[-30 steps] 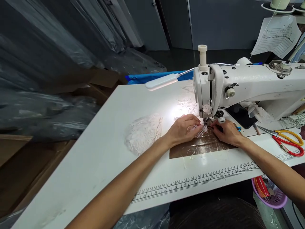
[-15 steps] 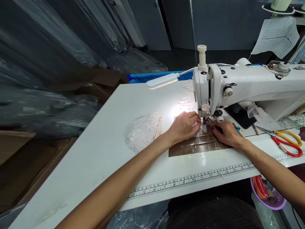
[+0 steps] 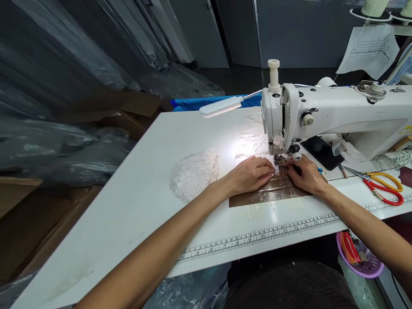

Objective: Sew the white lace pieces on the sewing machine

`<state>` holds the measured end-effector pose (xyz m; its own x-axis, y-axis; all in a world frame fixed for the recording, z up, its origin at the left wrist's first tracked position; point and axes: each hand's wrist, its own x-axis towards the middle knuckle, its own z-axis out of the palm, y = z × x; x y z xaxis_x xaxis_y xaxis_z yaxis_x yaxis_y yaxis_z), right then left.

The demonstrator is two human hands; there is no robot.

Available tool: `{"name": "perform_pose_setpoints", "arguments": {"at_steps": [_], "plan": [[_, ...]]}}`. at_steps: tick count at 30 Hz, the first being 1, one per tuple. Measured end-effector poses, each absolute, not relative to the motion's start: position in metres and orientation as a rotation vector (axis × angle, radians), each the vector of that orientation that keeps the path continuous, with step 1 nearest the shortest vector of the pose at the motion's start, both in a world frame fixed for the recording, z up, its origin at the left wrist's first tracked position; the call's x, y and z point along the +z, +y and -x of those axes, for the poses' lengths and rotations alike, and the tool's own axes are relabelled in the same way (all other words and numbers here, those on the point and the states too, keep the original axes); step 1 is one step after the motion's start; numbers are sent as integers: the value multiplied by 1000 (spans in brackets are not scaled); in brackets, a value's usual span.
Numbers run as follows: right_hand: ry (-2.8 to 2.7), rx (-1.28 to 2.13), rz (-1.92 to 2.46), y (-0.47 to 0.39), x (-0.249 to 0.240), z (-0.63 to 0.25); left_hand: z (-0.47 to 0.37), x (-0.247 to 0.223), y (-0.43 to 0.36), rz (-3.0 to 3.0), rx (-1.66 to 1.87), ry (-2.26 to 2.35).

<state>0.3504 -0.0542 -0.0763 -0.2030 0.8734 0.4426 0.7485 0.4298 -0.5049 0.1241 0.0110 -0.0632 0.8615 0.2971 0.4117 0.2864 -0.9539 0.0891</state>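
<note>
My left hand (image 3: pixel 252 175) lies by the sewing machine's needle, fingers bent and pressed together on a piece of white lace (image 3: pixel 277 170). Only a small bit of that lace shows beside the presser foot (image 3: pixel 276 160); the hand covers the rest. On the other side of the foot, my right hand (image 3: pixel 305 175) has its thumb and forefinger closed together close to the needle area. Whatever those fingertips hold is too small to make out. Both hands rest over a brown shiny sheet (image 3: pixel 257 198) taped on the table.
A white lace pile (image 3: pixel 195 176) lies left of my hands, with more lace (image 3: pixel 254 139) behind under the lamp (image 3: pixel 221 106). The sewing machine (image 3: pixel 334 107) stands at right. Scissors (image 3: pixel 384 184), a phone (image 3: pixel 322 152) and a purple basket (image 3: pixel 370 268) are on the right side.
My left hand has slid slightly down and closer to the needle, covering more of the lace. My right hand stays by the presser foot, its fingertips a little higher. The view has shifted slightly.
</note>
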Motion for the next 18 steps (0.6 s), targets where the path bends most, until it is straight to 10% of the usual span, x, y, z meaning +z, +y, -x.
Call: {"name": "perform_pose_setpoints", "arguments": {"at_steps": [18], "plan": [[-2129, 323, 1314, -58, -78, -344, -128, -73, 6, -3039, 749, 541]]}}
